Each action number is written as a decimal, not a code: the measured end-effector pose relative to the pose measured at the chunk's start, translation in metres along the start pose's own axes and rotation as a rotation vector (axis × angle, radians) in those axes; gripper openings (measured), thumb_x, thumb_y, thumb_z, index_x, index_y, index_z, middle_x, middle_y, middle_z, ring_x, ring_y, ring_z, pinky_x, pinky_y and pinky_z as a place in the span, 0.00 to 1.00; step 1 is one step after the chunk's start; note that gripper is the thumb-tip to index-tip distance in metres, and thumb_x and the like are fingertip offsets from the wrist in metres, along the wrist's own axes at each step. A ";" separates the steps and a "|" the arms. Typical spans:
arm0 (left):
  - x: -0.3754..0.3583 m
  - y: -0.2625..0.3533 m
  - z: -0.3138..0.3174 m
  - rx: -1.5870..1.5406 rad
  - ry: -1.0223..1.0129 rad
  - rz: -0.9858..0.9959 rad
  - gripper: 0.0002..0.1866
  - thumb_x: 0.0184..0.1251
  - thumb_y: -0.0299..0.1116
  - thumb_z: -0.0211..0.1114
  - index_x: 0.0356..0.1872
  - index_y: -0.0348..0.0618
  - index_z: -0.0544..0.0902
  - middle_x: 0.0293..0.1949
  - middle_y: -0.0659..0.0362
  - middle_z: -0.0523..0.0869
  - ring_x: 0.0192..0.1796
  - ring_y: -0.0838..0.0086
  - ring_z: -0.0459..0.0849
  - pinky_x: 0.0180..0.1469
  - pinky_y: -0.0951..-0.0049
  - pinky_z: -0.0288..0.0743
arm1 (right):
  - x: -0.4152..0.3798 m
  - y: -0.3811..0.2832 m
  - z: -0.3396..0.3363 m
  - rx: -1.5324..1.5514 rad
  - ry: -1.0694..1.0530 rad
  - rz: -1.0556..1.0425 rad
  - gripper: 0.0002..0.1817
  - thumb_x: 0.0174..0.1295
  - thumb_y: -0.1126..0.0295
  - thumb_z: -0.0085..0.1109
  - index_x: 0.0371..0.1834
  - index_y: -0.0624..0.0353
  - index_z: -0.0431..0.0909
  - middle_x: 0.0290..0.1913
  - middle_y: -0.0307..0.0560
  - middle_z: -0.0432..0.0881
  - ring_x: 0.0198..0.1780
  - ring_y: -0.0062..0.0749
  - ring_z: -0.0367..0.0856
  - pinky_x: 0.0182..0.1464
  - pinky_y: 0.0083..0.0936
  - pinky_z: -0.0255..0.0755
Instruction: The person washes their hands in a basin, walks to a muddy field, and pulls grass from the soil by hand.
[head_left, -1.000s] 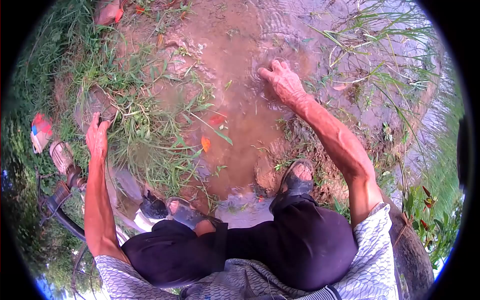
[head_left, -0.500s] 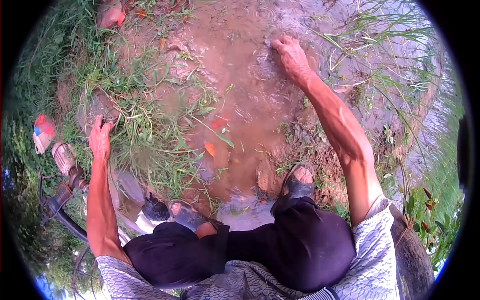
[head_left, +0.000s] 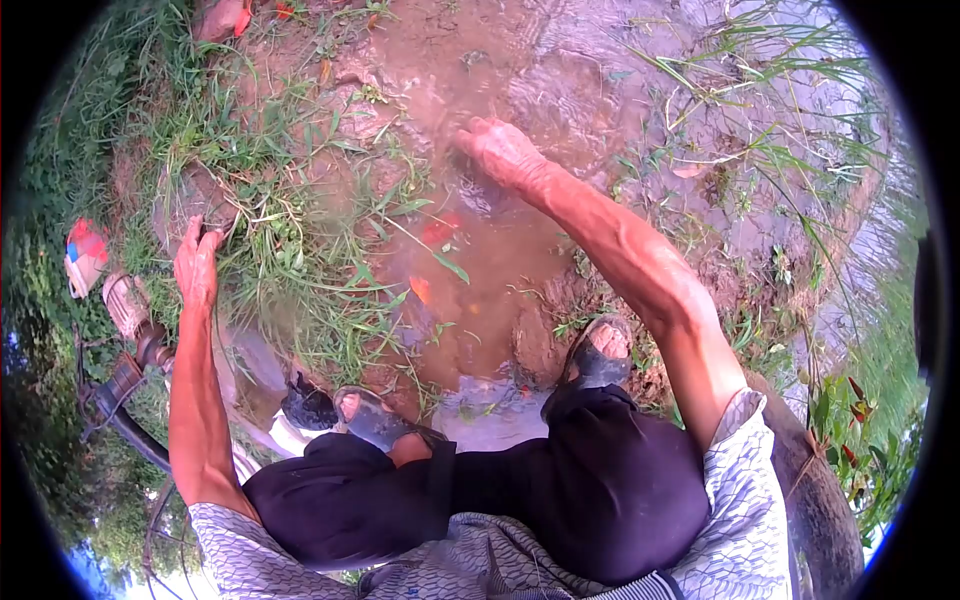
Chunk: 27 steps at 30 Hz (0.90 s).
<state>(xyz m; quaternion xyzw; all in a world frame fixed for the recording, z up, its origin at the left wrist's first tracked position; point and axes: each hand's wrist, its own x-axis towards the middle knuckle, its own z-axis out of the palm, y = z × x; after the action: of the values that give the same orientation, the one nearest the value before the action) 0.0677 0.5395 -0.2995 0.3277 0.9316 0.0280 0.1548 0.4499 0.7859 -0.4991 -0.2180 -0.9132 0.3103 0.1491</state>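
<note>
My right hand (head_left: 500, 155) is bent at the brown, silty, rippled water (head_left: 500, 260), its fingers half curled, and I cannot tell whether they grasp anything. My left hand (head_left: 197, 265), the fingers I can see straight and parted, is just beside tangled, thin-bladed grass (head_left: 290, 275). Half a second ago my right hand was farther right; it has swung left, while the left barely moved.
</note>
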 end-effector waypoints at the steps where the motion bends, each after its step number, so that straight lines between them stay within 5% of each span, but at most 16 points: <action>1: 0.003 -0.008 0.003 -0.031 0.005 0.011 0.38 0.57 0.50 0.59 0.67 0.37 0.72 0.69 0.46 0.72 0.72 0.56 0.68 0.72 0.68 0.56 | 0.005 -0.003 -0.001 0.062 -0.073 0.088 0.11 0.53 0.75 0.53 0.37 0.55 0.81 0.34 0.60 0.82 0.40 0.57 0.82 0.44 0.46 0.77; 5: 0.003 -0.007 0.003 0.025 0.003 -0.016 0.38 0.57 0.50 0.60 0.67 0.37 0.73 0.67 0.45 0.74 0.69 0.55 0.71 0.71 0.66 0.58 | -0.014 -0.015 -0.028 0.350 -0.060 0.114 0.08 0.52 0.75 0.52 0.34 0.56 0.80 0.34 0.62 0.81 0.39 0.60 0.82 0.41 0.47 0.77; 10: -0.002 0.017 -0.002 0.049 -0.021 -0.100 0.38 0.56 0.52 0.59 0.66 0.37 0.74 0.65 0.44 0.76 0.68 0.54 0.73 0.69 0.66 0.61 | -0.039 0.010 -0.031 0.199 0.031 0.258 0.16 0.52 0.78 0.54 0.46 0.56 0.77 0.36 0.61 0.78 0.41 0.60 0.80 0.42 0.48 0.76; 12: 0.003 0.002 0.000 0.072 0.002 -0.022 0.39 0.56 0.53 0.58 0.66 0.38 0.74 0.65 0.44 0.76 0.67 0.53 0.73 0.70 0.65 0.60 | -0.023 0.021 -0.010 0.117 -0.147 0.222 0.13 0.58 0.75 0.55 0.46 0.56 0.77 0.35 0.58 0.78 0.41 0.56 0.80 0.41 0.45 0.74; 27: 0.005 0.002 0.003 0.048 -0.011 -0.044 0.40 0.57 0.53 0.60 0.66 0.34 0.72 0.66 0.42 0.74 0.69 0.53 0.71 0.70 0.66 0.58 | 0.001 -0.021 -0.013 -0.067 -0.181 0.210 0.11 0.59 0.73 0.53 0.44 0.59 0.78 0.44 0.57 0.79 0.50 0.53 0.79 0.50 0.44 0.77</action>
<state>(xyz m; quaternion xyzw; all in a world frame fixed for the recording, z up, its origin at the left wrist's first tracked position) 0.0666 0.5439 -0.3034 0.3107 0.9382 0.0005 0.1527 0.4474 0.7782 -0.4763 -0.2884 -0.9050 0.3118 0.0253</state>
